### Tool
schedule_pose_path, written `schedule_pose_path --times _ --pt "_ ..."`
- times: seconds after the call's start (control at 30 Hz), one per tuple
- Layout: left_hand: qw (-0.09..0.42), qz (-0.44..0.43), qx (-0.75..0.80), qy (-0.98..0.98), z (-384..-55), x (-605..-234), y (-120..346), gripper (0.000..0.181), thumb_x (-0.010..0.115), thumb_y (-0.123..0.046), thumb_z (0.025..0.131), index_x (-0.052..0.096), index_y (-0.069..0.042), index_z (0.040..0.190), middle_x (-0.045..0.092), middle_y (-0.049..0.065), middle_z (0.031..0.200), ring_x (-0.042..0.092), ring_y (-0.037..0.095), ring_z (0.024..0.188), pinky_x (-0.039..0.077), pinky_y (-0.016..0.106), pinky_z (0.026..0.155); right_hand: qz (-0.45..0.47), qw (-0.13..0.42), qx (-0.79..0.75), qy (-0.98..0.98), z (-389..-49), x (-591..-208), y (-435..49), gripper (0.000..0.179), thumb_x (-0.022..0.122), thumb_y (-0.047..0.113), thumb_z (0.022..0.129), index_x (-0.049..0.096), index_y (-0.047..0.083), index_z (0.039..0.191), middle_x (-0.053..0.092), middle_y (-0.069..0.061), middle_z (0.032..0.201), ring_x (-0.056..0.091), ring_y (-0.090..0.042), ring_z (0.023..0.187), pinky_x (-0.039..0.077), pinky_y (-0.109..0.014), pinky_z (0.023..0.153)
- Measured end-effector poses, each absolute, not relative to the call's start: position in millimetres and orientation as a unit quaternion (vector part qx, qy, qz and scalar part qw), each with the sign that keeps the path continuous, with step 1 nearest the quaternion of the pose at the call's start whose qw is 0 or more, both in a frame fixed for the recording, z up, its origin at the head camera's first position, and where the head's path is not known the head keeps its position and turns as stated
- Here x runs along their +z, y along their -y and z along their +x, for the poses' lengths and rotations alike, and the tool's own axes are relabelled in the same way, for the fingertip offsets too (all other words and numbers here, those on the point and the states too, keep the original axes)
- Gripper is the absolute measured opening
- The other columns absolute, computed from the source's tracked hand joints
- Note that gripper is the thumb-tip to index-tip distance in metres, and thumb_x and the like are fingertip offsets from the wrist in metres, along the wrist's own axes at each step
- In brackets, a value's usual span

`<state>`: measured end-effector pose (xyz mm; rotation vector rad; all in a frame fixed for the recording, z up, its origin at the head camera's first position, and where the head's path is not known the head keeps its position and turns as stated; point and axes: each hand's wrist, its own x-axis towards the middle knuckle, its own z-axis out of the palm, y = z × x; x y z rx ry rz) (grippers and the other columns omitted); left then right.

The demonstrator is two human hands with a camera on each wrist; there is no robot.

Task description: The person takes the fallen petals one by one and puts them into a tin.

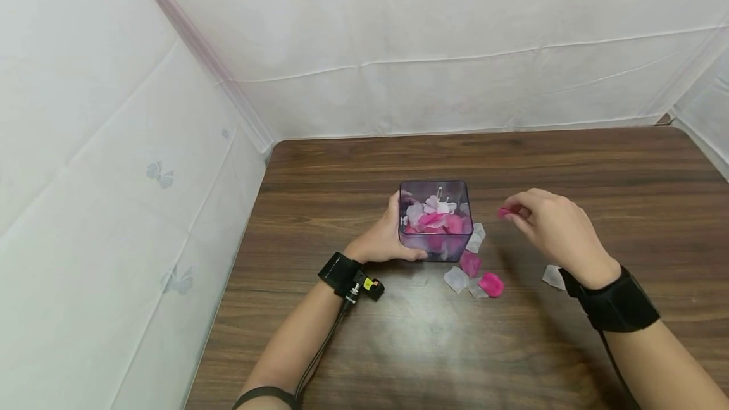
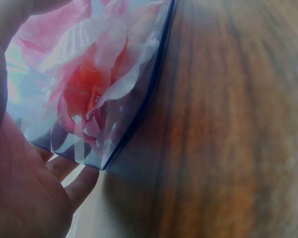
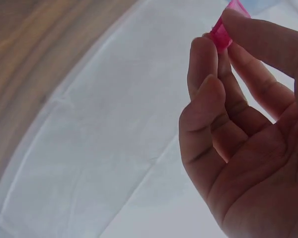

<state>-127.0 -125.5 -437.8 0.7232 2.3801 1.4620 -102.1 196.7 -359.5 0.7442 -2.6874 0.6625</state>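
A clear purple square box (image 1: 455, 249) stands on the table, holding pink and white artificial petals (image 1: 434, 223). My left hand (image 1: 378, 237) grips it from the left, its thumb along the near side; the left wrist view shows fingers around the clear wall. To the right of the box and above the table, my right hand (image 1: 560, 229) pinches a bright pink petal (image 3: 221, 37) between thumb and fingertips. Loose petals lie beside the box: a white one (image 1: 477, 237), a magenta one (image 1: 470, 263), another white one (image 1: 456, 279) and a hot pink one (image 1: 491, 285).
A single white petal (image 1: 552, 276) lies beside the right wristband. The brown wood-grain table (image 1: 330, 188) ends at white sheeting (image 1: 364, 100) behind and at the left. A cable (image 1: 319, 356) runs along the left forearm from the wrist camera.
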Motion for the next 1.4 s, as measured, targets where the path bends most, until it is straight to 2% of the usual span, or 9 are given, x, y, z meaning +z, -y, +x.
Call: schedule_pose_path --times 0.37,0.9,1.07,1.23,1.4 --pt "0.128 0.251 0.508 -0.814 -127 -437 125 0.121 0.094 -0.018 0.068 0.006 -0.022 0.152 0.037 0.004 0.142 0.043 0.016 0.130 0.035 0.034 0.113 0.261 0.170 0.251 0.917 -107 -332 -165 0.012 0.079 0.004 0.085 0.074 0.010 0.094 0.067 -0.001 0.085 0.060 -0.015 0.074 0.048 -0.036 0.062" --pt "0.127 0.250 0.502 -0.818 -128 -438 125 0.126 0.094 -0.019 0.067 0.004 -0.016 0.154 0.038 0.005 0.143 0.044 0.016 0.130 0.035 0.034 0.112 0.284 0.151 0.278 0.905 -110 -332 -135 0.018 0.080 0.006 0.085 0.073 0.006 0.101 0.067 -0.005 0.089 0.065 -0.017 0.076 0.050 -0.035 0.059" --pt "0.128 0.250 0.501 -0.819 -128 -439 126 0.125 0.095 -0.019 0.067 0.005 -0.021 0.153 0.038 0.005 0.142 0.044 0.016 0.129 0.035 0.034 0.113 0.277 0.154 0.278 0.907 -109 -332 -138 0.018 0.080 0.007 0.085 0.073 0.005 0.101 0.067 -0.005 0.089 0.066 -0.018 0.077 0.051 -0.037 0.061" --pt "0.127 0.251 0.500 -0.819 -128 -440 127 0.121 0.094 -0.020 0.067 0.007 -0.019 0.152 0.038 0.005 0.141 0.044 0.016 0.129 0.036 0.034 0.112 0.256 0.156 0.270 0.915 -109 -336 -155 0.016 0.079 0.008 0.086 0.073 0.006 0.101 0.067 -0.005 0.089 0.065 -0.019 0.076 0.050 -0.039 0.062" --pt "0.122 0.256 0.505 -0.815 -129 -440 127 0.120 0.094 -0.019 0.067 0.008 -0.016 0.151 0.039 0.006 0.139 0.046 0.016 0.127 0.037 0.033 0.111 0.222 0.122 0.243 0.936 -105 -345 -188 0.018 0.078 0.010 0.088 0.073 0.005 0.104 0.068 -0.007 0.089 0.065 -0.022 0.076 0.048 -0.041 0.061"
